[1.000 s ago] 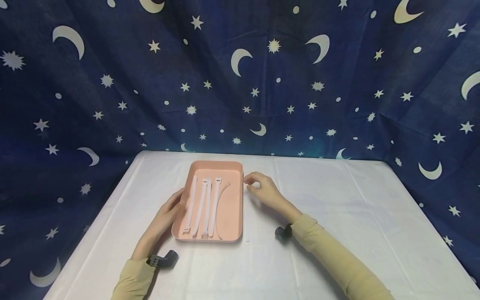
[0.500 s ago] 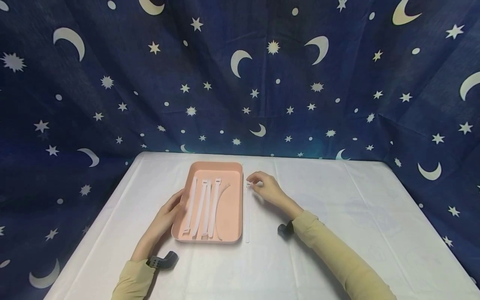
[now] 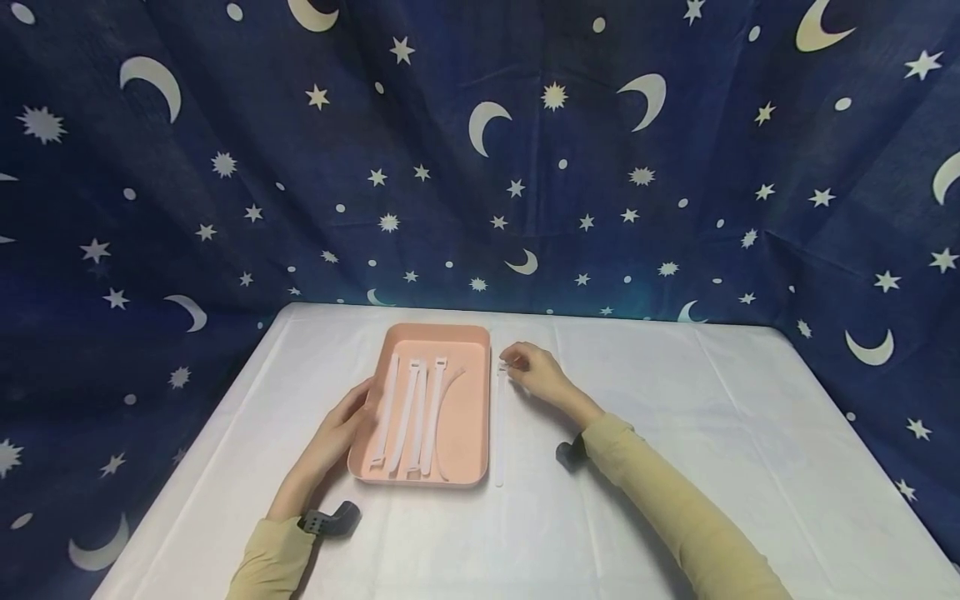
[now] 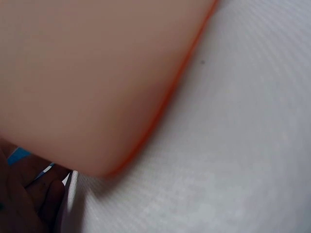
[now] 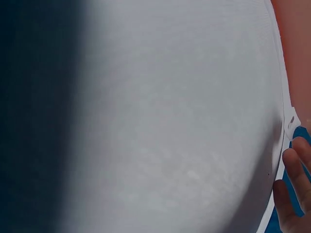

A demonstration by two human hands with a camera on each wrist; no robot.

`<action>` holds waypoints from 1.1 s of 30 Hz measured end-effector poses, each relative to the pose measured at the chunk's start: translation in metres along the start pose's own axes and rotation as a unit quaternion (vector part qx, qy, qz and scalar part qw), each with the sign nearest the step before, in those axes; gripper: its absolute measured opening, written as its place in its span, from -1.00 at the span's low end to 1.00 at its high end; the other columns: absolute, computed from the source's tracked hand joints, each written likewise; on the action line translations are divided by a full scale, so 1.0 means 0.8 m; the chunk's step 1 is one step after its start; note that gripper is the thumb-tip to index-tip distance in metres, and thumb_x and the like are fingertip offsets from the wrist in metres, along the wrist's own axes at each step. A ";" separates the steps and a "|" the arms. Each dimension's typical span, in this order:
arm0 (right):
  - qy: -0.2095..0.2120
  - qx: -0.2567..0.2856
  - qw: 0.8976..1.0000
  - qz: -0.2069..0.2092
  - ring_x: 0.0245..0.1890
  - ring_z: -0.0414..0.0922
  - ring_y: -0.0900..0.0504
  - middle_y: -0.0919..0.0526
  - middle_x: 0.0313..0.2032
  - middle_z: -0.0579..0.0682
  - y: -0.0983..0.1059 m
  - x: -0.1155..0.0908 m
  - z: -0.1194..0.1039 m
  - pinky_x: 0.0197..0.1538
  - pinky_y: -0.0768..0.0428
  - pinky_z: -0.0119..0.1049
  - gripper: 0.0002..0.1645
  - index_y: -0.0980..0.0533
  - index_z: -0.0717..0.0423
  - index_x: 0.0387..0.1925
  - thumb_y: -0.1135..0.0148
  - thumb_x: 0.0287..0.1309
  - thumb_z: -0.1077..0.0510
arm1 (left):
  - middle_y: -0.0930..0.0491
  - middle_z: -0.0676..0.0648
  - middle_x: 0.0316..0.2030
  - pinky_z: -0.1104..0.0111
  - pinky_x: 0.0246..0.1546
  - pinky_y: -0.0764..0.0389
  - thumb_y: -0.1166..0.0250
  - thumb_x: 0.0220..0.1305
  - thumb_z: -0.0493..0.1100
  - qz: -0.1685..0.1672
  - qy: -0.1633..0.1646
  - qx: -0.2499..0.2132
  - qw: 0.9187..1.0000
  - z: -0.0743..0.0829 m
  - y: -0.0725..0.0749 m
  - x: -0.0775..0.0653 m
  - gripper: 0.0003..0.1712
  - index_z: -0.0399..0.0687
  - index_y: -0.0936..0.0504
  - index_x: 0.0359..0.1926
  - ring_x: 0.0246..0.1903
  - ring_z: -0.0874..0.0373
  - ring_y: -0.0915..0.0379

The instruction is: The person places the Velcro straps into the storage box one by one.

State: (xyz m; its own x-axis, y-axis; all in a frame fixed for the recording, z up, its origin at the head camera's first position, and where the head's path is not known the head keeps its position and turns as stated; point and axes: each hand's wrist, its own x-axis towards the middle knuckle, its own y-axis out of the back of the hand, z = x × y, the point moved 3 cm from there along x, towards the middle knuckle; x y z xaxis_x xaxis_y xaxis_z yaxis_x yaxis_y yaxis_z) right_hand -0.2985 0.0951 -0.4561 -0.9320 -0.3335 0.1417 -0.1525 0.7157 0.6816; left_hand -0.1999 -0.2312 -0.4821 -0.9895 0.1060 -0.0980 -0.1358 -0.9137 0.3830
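Observation:
A pink tray (image 3: 472,417) stands on the white cloth, with several white cable ties (image 3: 431,417) lengthwise in it, one of them bowed. My left hand (image 3: 333,429) holds the tray's left side, fingers and thumb at the rim. In the left wrist view the tray's wall (image 4: 87,87) fills much of the picture. To the right of the tray, one white cable tie (image 3: 499,433) lies straight beside its long side. My right hand (image 3: 536,371) pinches that tie's slotted head between thumb and fingers. The right wrist view shows the head (image 5: 291,125) at the fingertips.
A white cloth (image 3: 660,400) covers the table. Behind it hangs a dark blue curtain (image 3: 435,242) with moons and stars. A black wrist camera (image 3: 333,520) is worn on the left wrist and another (image 3: 572,453) on the right.
My right hand has drawn slightly away from the tray's right wall, and the cable tie's head now shows at its fingers. The left hand and tray keep their places.

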 end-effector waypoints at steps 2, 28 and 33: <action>-0.020 0.003 1.000 -0.013 0.00 0.04 -0.61 -0.65 -0.04 0.09 -0.001 0.003 0.001 0.13 -0.60 -0.05 -0.66 -0.56 0.11 -0.02 -0.18 0.13 0.32 | -0.01 -0.16 0.50 -0.17 0.46 0.06 0.04 0.47 0.10 0.001 0.001 0.001 1.000 0.000 0.000 0.001 -0.38 0.20 -0.08 0.48 0.51 -0.19 0.21; -0.032 -0.022 0.999 -0.029 -0.25 -0.12 -0.54 -0.60 -0.24 0.03 -0.006 0.012 0.000 -0.21 -0.59 -0.35 -0.68 -0.59 0.11 -0.08 -0.19 0.10 0.36 | -0.02 -0.17 0.50 -0.18 0.45 0.05 0.03 0.46 0.11 0.004 -0.002 0.010 1.000 -0.002 -0.001 0.002 -0.36 0.18 -0.08 0.48 0.51 -0.20 0.19; -0.028 -0.018 0.999 -0.020 -0.27 -0.12 -0.52 -0.58 -0.28 0.03 -0.005 0.009 -0.002 -0.21 -0.57 -0.34 -0.70 -0.61 0.13 -0.11 -0.18 0.10 0.37 | -0.02 -0.18 0.50 -0.17 0.46 0.06 0.04 0.48 0.09 0.002 -0.011 0.003 1.000 -0.001 0.001 0.001 -0.37 0.15 -0.08 0.48 0.51 -0.20 0.19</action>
State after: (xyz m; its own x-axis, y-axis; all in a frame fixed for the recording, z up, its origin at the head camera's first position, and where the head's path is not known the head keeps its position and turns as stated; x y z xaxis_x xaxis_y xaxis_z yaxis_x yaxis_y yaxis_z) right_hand -0.3044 0.0889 -0.4567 -0.9424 -0.3264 0.0734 -0.1797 0.6790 0.7118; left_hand -0.2004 -0.2320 -0.4826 -0.9909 0.1114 -0.0761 -0.1324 -0.9115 0.3894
